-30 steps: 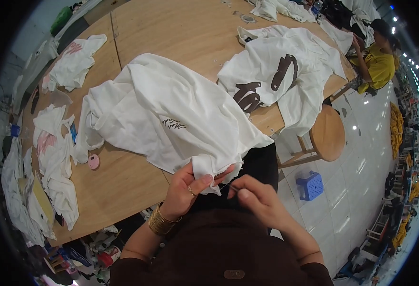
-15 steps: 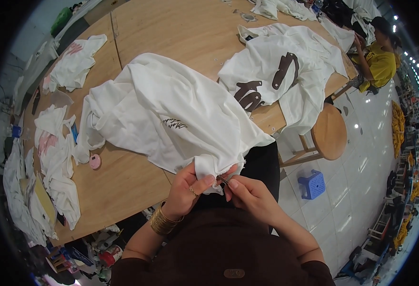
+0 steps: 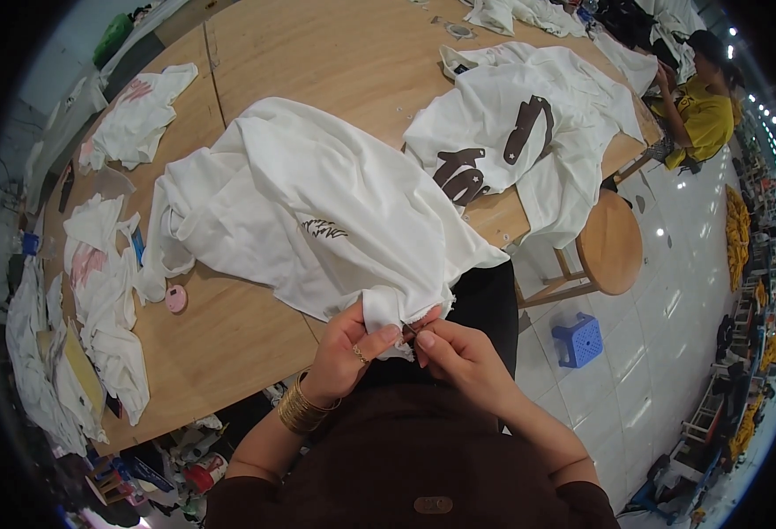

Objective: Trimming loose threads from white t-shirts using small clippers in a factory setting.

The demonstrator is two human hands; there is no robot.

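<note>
At six o'clock, both hands, left and right, pinch the white shirt's hem over the surface. Trimming or picking seems underway. Next needs steady fingertip control.

Your single head-worn fisheye view is looking steeply down from above your own chest, facing forward and slightly left across the wooden table. Your left hand and right hand are sitting closest to the lens, low in the centre, with your forearms entering from the lower edge. The table's straight edges are bending toward the dark circular rim. The tiled floor is falling away at right, where the round stool is standing farther off.
</note>
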